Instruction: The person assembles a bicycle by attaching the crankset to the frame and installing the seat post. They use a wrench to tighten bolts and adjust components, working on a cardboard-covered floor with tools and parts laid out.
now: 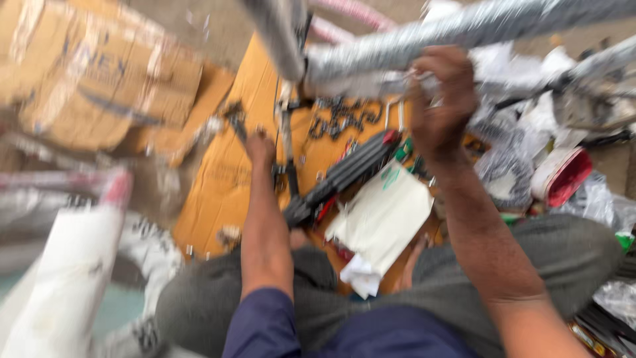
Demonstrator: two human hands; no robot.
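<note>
Wrapped frame tube (464,30) held by right hand (440,106) above white paper packet (384,219).

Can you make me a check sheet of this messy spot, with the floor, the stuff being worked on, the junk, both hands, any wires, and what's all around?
Surface: flattened orange-brown cardboard lying on the floor.
Job's things: a wrapped grey frame tube overhead; a thin metal tool, blurred.
Clutter: black long case, white paper sheet, loose metal bits, red-and-white tub, plastic wrap.
Grippers: right hand closed around the frame tube; left hand down on the cardboard by the tool, grip too blurred to tell.
Cables: nothing seen.
Surroundings: cardboard box at upper left; white wrapped tubes at lower left.
</note>
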